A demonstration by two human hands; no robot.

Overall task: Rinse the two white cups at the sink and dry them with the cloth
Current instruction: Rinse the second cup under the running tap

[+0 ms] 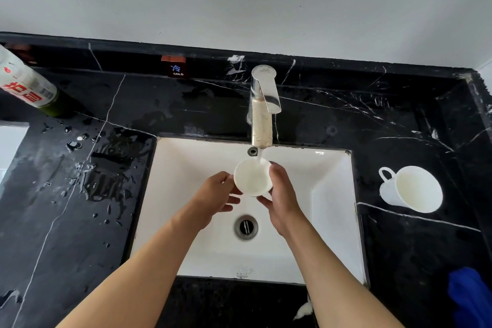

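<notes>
Black marble table [399, 247] around white sink [332, 194], wet at left. Both hands, left hand [215, 194] and right hand [282, 194], grasp first cup [251, 177] under running faucet [262, 104]: rinse underway. Second cup [411, 189] waits on right; blue cloth [468, 295] unused, drying pending. Tag [177, 70] reads "COLD"; bottle [26, 85] label red, unreadable.

I see a wet black counter [292, 120] carrying a cup [411, 189], cloth [470, 298] and can [26, 82].
</notes>
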